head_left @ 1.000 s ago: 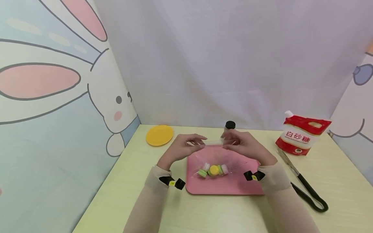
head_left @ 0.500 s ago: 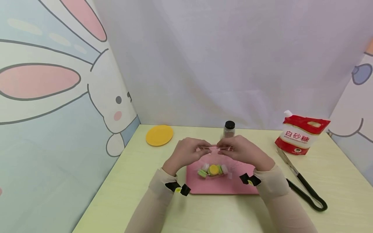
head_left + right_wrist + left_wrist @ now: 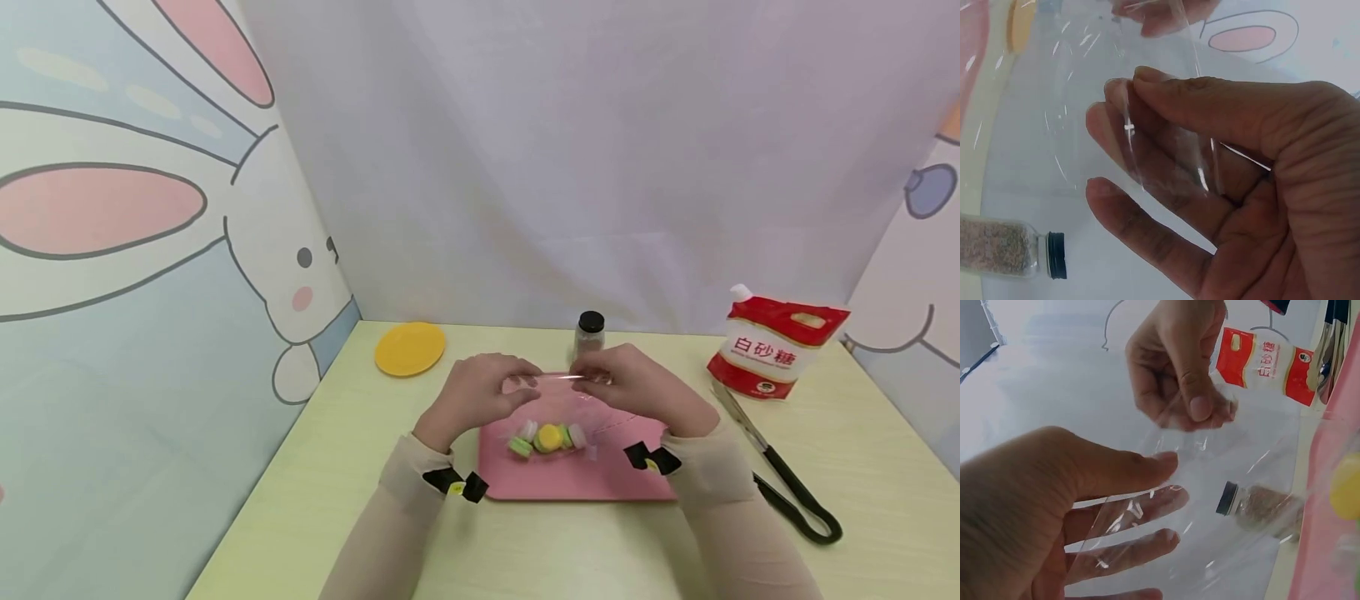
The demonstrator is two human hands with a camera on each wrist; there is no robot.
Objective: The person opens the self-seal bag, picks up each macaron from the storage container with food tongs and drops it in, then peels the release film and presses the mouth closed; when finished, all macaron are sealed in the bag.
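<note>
A clear plastic bag rises from the pink tray, with several small macarons in yellow, green and pale pink showing through its lower part. My left hand is at the left of its upper edge. In the left wrist view its fingers lie fairly straight behind the film, and the thumb stands apart in front. At the right of the edge, my right hand pinches the film between thumb and forefinger, its other fingers loosely bent, as the right wrist view shows.
Behind the right hand stands a jar with a black lid and brown grains. A yellow plate lies at the back left. On the right are a red and white sugar pouch and black-handled tongs.
My hands first came closer together and lower over the tray. Since then the right hand has moved slightly up and right, and the left thumb has parted from its fingers. The macarons stay put.
</note>
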